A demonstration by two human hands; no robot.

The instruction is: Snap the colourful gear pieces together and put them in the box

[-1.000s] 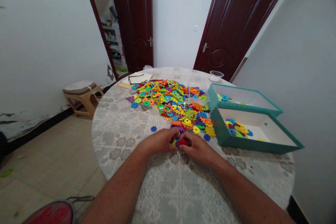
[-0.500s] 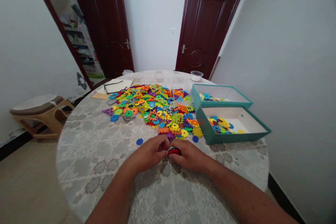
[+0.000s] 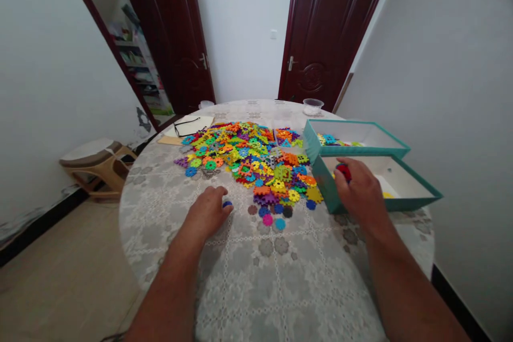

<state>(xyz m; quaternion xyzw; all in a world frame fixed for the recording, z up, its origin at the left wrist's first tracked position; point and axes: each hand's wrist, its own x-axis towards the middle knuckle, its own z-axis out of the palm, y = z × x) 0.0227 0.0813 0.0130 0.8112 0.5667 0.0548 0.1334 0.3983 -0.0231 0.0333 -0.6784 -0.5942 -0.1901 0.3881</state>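
My right hand [image 3: 360,187] is over the near green box [image 3: 326,184], its fingers closed around a small stack of round notched plastic discs [image 3: 343,171]; a red one shows on the outside. My left hand [image 3: 209,209] is low above the tablecloth, thumb and fingers apart beside a dark blue disc [image 3: 227,203] that the thumb partly hides. Between the hands lie several loose discs, among them a pink disc [image 3: 267,219], a light blue disc [image 3: 280,224] and a black disc [image 3: 287,211]. My right hand hides most of what the near box holds.
A large heap of colourful notched plastic pieces [image 3: 240,152] covers the table's middle. Behind the near box stands a second green box [image 3: 385,133] with some pieces inside. Eyeglasses [image 3: 186,128] lie on paper at the back left, and a clear bowl [image 3: 312,106] stands at the back.
My hands have parted. The right one carried the disc stack right to the near box; the left moved left to the blue disc. Several loose discs now show where the hands were.
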